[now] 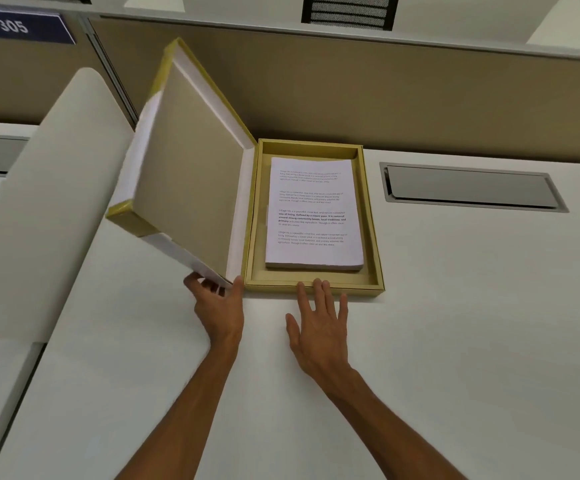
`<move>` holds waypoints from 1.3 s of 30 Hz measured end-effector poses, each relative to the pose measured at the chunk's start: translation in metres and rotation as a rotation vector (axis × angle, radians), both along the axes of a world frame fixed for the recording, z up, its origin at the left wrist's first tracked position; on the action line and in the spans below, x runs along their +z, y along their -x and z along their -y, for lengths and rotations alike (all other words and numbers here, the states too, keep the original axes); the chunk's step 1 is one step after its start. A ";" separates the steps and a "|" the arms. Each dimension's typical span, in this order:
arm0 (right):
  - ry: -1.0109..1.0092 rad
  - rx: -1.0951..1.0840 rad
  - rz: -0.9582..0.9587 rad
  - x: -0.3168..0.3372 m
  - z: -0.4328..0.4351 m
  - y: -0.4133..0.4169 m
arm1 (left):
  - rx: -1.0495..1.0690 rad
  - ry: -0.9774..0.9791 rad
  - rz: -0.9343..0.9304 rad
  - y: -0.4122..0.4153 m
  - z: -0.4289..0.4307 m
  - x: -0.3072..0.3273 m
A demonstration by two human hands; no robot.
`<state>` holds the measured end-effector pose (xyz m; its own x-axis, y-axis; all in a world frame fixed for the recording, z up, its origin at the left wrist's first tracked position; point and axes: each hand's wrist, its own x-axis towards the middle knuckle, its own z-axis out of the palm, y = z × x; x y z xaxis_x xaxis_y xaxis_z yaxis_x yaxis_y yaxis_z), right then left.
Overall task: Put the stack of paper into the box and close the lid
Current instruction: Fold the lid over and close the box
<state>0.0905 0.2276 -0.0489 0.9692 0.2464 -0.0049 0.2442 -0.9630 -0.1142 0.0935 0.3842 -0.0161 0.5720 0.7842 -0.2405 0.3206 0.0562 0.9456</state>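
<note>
A flat gold box lies open on the white desk, and a stack of printed paper rests inside it. Its hinged lid stands tilted up on the left, showing a beige lining and white edges. My left hand grips the lid's near corner, thumb on the inside and fingers behind. My right hand lies flat with fingers spread, the fingertips touching the box's front wall.
A grey cable hatch is set into the desk right of the box. A tan partition runs behind. A curved white divider stands close to the left of the lid. A sign reads 305.
</note>
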 end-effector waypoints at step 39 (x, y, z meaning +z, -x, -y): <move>-1.389 -1.122 -0.045 0.040 0.068 -0.065 | -0.702 -1.095 -0.420 0.004 0.045 -0.029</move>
